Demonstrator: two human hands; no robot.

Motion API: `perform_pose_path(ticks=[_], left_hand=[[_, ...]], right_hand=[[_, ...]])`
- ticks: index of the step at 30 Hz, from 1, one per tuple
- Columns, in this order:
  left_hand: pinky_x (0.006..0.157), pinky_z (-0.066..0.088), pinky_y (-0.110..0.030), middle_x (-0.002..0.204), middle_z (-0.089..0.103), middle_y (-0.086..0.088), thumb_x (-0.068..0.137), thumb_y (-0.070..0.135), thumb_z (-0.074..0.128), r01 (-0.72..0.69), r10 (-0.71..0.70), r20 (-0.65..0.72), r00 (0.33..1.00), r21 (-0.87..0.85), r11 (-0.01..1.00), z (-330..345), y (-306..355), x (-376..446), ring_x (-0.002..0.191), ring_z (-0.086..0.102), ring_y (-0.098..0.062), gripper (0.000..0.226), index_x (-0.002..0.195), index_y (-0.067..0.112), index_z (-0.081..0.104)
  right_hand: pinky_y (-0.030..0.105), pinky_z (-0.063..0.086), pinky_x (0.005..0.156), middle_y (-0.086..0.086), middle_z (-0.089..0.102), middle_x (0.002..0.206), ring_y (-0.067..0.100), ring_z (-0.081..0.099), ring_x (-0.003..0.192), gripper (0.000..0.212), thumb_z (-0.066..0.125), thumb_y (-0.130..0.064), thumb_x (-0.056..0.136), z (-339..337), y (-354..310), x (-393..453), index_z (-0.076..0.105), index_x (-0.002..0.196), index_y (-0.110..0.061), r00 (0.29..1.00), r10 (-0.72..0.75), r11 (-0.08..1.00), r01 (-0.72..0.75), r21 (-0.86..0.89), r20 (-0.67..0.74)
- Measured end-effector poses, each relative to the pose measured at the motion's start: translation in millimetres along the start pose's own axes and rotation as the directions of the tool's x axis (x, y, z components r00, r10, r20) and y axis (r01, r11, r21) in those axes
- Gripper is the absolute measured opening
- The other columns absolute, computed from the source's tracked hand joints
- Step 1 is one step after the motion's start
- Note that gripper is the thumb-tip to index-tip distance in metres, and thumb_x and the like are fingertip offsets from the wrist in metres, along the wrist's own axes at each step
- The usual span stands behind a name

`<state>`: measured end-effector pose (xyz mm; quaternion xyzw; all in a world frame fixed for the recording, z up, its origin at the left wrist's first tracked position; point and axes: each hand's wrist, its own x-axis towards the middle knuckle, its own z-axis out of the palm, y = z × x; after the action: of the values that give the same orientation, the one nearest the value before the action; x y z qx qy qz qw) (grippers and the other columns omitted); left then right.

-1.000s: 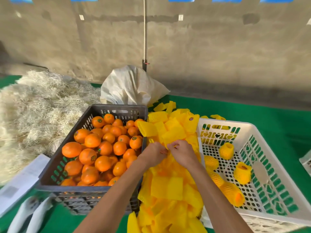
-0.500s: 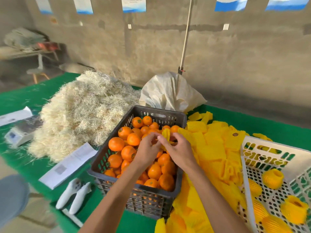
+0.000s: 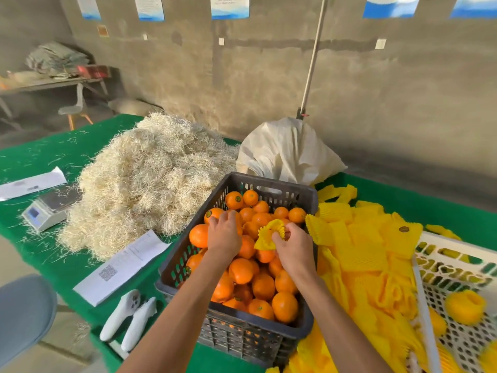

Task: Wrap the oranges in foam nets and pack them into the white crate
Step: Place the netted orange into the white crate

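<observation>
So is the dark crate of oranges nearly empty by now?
No, the dark crate is heaped with oranges almost to its rim.
</observation>
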<state>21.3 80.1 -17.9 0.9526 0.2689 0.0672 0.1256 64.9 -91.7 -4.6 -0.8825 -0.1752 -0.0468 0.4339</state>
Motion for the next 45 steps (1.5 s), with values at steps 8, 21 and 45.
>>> perform_pose_path(ticks=[8, 21, 45], left_hand=[[0.096, 0.049, -0.049, 0.118, 0.063, -0.016, 0.091, 0.052, 0.073, -0.090, 0.011, -0.171, 0.985, -0.459, 0.884, -30, 4, -16, 0.115, 0.056, -0.034, 0.050, 0.115, 0.009, 0.067], [0.102, 0.056, -0.040, 0.127, 0.072, -0.010, 0.067, 0.069, 0.086, 0.472, 0.175, 0.462, 0.869, -0.881, -0.019, -45, 50, -64, 0.123, 0.065, -0.029, 0.065, 0.120, 0.034, 0.073], [0.079, 0.063, -0.046, 0.122, 0.074, -0.012, 0.094, 0.055, 0.062, 0.599, 0.136, 0.585, 0.799, -0.755, -0.267, -12, 58, -67, 0.113, 0.066, -0.034, 0.048, 0.130, 0.023, 0.065]], right_hand=[[0.028, 0.049, 0.084, 0.005, 0.068, 0.111, 0.022, 0.063, 0.107, 0.023, 0.064, -0.022, 0.098, -4, 6, 9, 0.067, 0.118, -0.011, 0.998, -0.042, 0.996, 0.038, -0.078, -0.049], [0.038, 0.052, 0.079, -0.001, 0.061, 0.108, 0.018, 0.059, 0.099, 0.016, 0.071, -0.019, 0.089, -10, 7, 1, 0.068, 0.105, -0.019, 0.995, -0.090, 0.994, 0.092, -0.063, 0.040], [0.020, 0.046, 0.086, -0.005, 0.059, 0.119, 0.009, 0.056, 0.107, 0.029, 0.050, -0.033, 0.105, -23, 18, -14, 0.062, 0.128, -0.020, 0.965, -0.260, 0.965, 0.260, 0.033, 0.016]])
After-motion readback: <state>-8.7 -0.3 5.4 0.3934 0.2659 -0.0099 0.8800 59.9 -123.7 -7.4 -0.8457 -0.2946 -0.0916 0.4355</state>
